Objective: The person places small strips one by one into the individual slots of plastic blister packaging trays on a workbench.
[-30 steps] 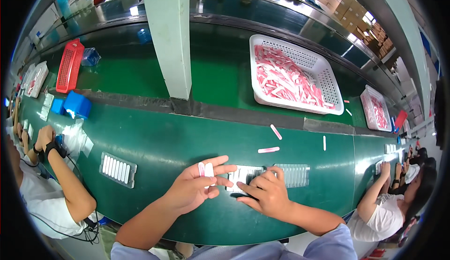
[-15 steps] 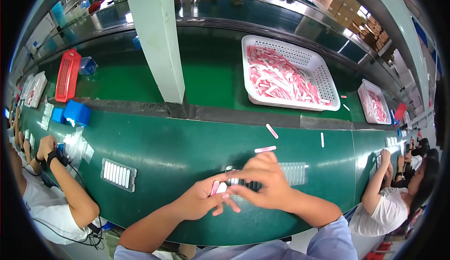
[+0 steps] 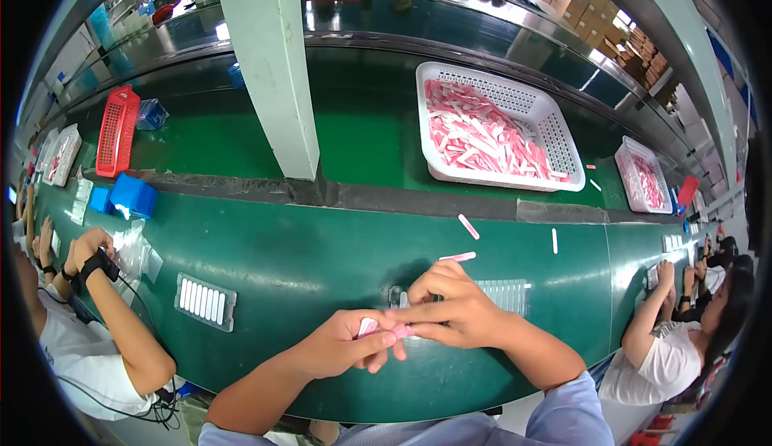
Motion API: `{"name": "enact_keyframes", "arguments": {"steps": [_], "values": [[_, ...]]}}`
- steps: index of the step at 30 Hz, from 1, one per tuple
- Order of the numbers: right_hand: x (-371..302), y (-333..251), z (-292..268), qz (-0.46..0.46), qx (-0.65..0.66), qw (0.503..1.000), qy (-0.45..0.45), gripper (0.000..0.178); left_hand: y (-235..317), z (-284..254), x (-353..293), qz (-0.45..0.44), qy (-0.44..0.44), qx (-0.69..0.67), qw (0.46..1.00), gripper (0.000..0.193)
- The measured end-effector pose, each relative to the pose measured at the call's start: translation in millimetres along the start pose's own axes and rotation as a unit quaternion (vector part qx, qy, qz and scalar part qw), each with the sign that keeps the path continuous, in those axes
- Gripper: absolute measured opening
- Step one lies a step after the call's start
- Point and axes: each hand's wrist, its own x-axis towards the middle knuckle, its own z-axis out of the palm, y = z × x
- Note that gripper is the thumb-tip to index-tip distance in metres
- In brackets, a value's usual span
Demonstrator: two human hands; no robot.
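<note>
My left hand (image 3: 354, 345) is closed around a few small flat pink-and-white strips (image 3: 367, 327) with rounded ends. My right hand (image 3: 458, 309) meets it at the fingertips, its thumb and forefinger pinching a pink strip (image 3: 402, 331) that sticks out of the left fingers. Beneath and beyond the right hand lies a clear plastic tray (image 3: 507, 295) with narrow slots, its middle hidden by that hand. A white strip (image 3: 404, 300) shows at the tray's left end, beside the right fingers; whether it lies in a slot I cannot tell.
Loose strips (image 3: 468, 226) lie beyond my hands. At left sits a tray (image 3: 228, 317) filled with white strips. A white basket (image 3: 503, 180) heaped with strips stands past the dark ledge (image 3: 418, 198). A pale post (image 3: 273, 68) rises from it. Co-workers (image 3: 121, 325) sit on both sides.
The right hand's fingers have come down against the left hand's. A pink strip now shows between them, where white strip ends showed before.
</note>
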Motion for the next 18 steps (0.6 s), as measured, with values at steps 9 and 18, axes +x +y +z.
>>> {"name": "enact_keyframes", "arguments": {"steps": [9, 18], "values": [[-4.9, -19.5, 6.3, 0.224, 0.128, 0.966, 0.024, 0.023, -0.9, 4.8, 5.0, 0.052, 0.101, 0.019, 0.993, 0.02], [-5.4, -11.2, -1.9, 0.219, 0.035, 0.975, 0.025, 0.007, 0.6, 9.4, 7.6, 0.029, 0.101, -0.021, 0.994, 0.021]]}}
